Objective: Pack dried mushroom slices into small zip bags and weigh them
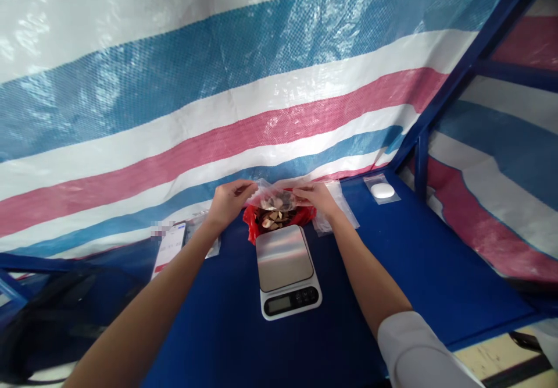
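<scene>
Between my two hands a clear plastic bag [279, 200] with brownish pieces in it is stretched by its upper edge. My left hand [231, 200] pinches the left corner, and my right hand [318, 197] grips the right side. Just below the clear bag lies an opened red plastic bag [251, 220] with many flat brown and pale pieces [274, 219] in it; I cannot tell what they are. Nearer to me is a white kitchen scale [285, 263] with a bare metal plate and a dark display panel.
More clear plastic bags [349, 207] lie right of my right hand. A small bag with a white rounded object [382, 191] sits further right. On the left are a phone [170, 248] and a dark bag [65, 318]. A striped tarp [218, 143] hangs behind the blue table [392, 260].
</scene>
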`<act>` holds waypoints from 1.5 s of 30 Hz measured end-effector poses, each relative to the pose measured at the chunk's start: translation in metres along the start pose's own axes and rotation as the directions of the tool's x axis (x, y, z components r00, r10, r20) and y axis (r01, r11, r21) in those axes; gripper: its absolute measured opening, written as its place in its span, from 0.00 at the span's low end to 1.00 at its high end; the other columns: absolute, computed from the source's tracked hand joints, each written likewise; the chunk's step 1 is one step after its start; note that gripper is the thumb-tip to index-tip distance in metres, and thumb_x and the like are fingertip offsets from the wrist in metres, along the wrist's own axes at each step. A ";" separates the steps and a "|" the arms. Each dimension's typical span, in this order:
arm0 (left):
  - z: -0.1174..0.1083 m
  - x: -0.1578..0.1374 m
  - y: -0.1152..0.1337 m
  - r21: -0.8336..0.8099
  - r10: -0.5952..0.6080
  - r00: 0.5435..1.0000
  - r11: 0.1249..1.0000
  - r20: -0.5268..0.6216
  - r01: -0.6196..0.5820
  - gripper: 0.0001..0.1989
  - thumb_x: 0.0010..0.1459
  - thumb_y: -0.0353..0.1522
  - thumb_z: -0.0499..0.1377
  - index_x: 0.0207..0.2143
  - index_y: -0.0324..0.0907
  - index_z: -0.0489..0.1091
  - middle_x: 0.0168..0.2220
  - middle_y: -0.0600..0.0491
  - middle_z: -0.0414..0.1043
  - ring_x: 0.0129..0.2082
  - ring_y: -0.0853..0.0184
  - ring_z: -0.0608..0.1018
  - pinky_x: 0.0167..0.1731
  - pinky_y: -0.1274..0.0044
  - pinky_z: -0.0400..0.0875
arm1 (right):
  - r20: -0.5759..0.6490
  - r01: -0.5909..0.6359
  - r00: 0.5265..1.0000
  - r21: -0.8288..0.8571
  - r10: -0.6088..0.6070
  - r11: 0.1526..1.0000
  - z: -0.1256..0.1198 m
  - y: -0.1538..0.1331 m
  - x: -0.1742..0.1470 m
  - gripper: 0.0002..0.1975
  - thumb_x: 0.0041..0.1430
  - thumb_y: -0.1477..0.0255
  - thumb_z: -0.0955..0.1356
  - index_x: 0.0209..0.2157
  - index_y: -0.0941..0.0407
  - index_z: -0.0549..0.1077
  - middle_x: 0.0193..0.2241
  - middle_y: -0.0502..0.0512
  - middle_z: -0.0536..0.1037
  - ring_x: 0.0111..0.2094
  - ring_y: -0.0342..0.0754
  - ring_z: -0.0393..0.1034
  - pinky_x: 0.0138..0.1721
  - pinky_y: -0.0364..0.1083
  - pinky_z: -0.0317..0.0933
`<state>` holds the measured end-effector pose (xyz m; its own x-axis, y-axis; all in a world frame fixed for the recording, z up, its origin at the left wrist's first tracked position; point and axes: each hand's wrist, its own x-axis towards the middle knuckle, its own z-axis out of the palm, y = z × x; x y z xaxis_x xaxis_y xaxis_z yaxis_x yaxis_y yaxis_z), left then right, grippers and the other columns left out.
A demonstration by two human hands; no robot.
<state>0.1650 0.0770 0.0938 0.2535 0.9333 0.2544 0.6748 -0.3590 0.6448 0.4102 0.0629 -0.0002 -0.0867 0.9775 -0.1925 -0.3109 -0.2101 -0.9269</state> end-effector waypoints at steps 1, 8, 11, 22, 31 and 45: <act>-0.001 0.000 -0.002 -0.003 -0.009 1.000 1.000 0.000 0.009 0.17 0.57 0.47 0.61 0.34 0.43 0.79 0.32 0.50 0.82 0.34 0.61 0.81 0.36 0.74 0.74 | -0.013 -0.008 1.000 0.024 0.008 1.000 -0.001 0.000 0.000 0.09 0.50 0.69 0.76 0.33 0.60 0.82 0.30 0.55 0.83 0.29 0.45 0.78 0.40 0.45 0.76; -0.005 -0.002 -0.010 -0.023 -0.046 0.999 0.999 -0.018 0.046 0.17 0.57 0.46 0.60 0.34 0.43 0.79 0.30 0.50 0.82 0.32 0.62 0.81 0.34 0.74 0.74 | -0.023 -0.014 1.000 0.026 0.014 1.000 -0.004 0.002 0.002 0.11 0.48 0.67 0.78 0.31 0.60 0.82 0.26 0.53 0.81 0.27 0.44 0.76 0.38 0.44 0.76; -0.006 -0.002 -0.008 -0.046 -0.046 0.999 0.998 -0.006 0.045 0.18 0.57 0.48 0.61 0.34 0.43 0.79 0.31 0.50 0.82 0.32 0.61 0.81 0.35 0.74 0.75 | 0.007 0.000 1.000 -0.003 0.000 1.000 -0.004 0.001 0.001 0.14 0.49 0.64 0.77 0.34 0.60 0.82 0.28 0.54 0.82 0.28 0.43 0.76 0.36 0.43 0.74; -0.007 -0.003 -0.004 -0.015 -0.041 0.999 0.999 -0.016 0.040 0.17 0.58 0.46 0.61 0.34 0.42 0.79 0.31 0.50 0.82 0.32 0.62 0.80 0.34 0.73 0.73 | 0.003 0.025 1.000 -0.245 -0.025 0.969 -0.006 0.001 0.000 0.09 0.53 0.69 0.73 0.32 0.61 0.83 0.26 0.55 0.82 0.28 0.45 0.76 0.31 0.41 0.71; -0.001 -0.012 -0.017 -0.078 -0.098 0.995 0.992 0.016 0.099 0.20 0.53 0.48 0.64 0.37 0.42 0.81 0.37 0.48 0.83 0.35 0.59 0.82 0.39 0.71 0.77 | -0.010 0.046 0.999 -0.238 -0.050 0.970 -0.009 -0.005 -0.004 0.13 0.56 0.65 0.73 0.37 0.60 0.83 0.31 0.58 0.84 0.32 0.50 0.79 0.35 0.45 0.74; -0.009 -0.005 -0.005 0.047 0.068 0.993 0.997 -0.101 -0.063 0.14 0.59 0.43 0.59 0.34 0.43 0.79 0.35 0.50 0.82 0.34 0.61 0.81 0.41 0.72 0.75 | 0.039 0.229 0.968 -0.550 -0.249 0.803 0.010 0.014 0.007 0.08 0.58 0.70 0.70 0.33 0.55 0.83 0.28 0.54 0.83 0.31 0.50 0.78 0.35 0.45 0.72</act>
<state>0.1536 0.0747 0.0960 0.2270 0.9012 0.3691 0.6894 -0.4164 0.5927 0.3957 0.0666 -0.0112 -0.0432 0.9974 0.0573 0.2507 0.0663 -0.9658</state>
